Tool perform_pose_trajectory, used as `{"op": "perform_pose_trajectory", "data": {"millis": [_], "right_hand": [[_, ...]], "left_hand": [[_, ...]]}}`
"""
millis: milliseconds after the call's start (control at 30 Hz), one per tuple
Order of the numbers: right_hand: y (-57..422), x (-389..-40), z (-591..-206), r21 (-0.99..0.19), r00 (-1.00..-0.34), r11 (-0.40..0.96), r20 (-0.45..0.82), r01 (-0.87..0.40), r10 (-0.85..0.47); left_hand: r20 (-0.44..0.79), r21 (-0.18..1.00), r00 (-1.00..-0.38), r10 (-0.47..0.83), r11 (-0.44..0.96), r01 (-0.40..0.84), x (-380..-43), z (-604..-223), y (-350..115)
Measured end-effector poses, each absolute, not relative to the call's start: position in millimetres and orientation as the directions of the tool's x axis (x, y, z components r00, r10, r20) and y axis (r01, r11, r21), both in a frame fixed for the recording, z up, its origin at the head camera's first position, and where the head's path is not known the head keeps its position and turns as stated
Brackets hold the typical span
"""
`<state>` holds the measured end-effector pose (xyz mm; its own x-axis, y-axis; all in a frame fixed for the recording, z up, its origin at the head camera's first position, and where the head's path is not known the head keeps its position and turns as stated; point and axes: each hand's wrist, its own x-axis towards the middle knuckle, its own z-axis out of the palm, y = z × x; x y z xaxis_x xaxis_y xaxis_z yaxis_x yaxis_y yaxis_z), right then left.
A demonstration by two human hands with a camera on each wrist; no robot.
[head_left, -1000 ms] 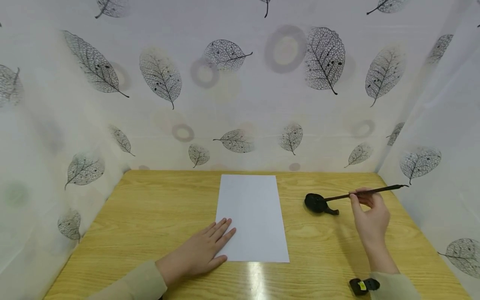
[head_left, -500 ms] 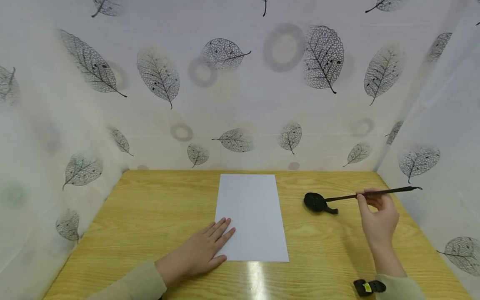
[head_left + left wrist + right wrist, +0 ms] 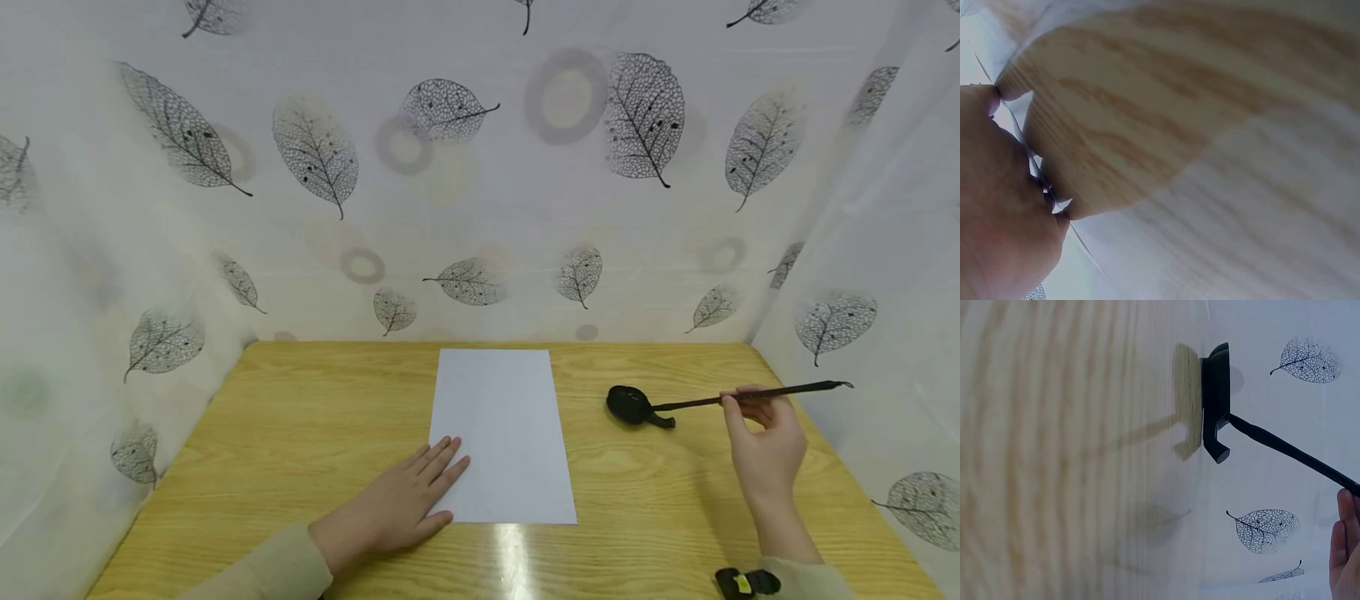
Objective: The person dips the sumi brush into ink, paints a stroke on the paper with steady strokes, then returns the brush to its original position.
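Observation:
My left hand lies flat with fingers spread on the lower left corner of a blank white sheet of paper. In the left wrist view that hand shows at the left edge, low over the wood. My right hand pinches a dark, slender calligraphy brush with a small loop at its end. The brush slants down leftward, its tip in a black ink dish with a short curved handle. From the right wrist, the brush meets the dish at its rim; the bristles are hidden.
The wood-grain table carries the sheet and the dish, the dish to the right of the sheet. A white curtain printed with leaves closes in the back and both sides. A black strap device sits at the right wrist.
My right hand has shifted to the right and slightly down, taking the brush's rear end with it. The tip stays at the dish. The left hand and the sheet are still.

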<state>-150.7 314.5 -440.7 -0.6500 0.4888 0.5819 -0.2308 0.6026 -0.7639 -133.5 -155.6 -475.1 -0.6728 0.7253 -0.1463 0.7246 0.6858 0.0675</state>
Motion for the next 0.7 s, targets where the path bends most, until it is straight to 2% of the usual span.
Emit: {"op": "perform_pose_trajectory", "data": {"millis": [433, 700], "right_hand": [[324.1, -144.0, -438.7, -0.754, -0.634, 0.615, 0.596, -0.231, 0.493], [321.0, -149.3, -439.3, -0.795, -0.619, 0.526, 0.584, -0.302, 0.526]], "left_hand": [[-0.144, 0.057, -0.673, 0.726, 0.685, 0.727, -133.6, -475.0, -156.5], [-0.143, 0.058, -0.673, 0.725, 0.685, 0.726, -132.9, -474.3, -155.9]]}}
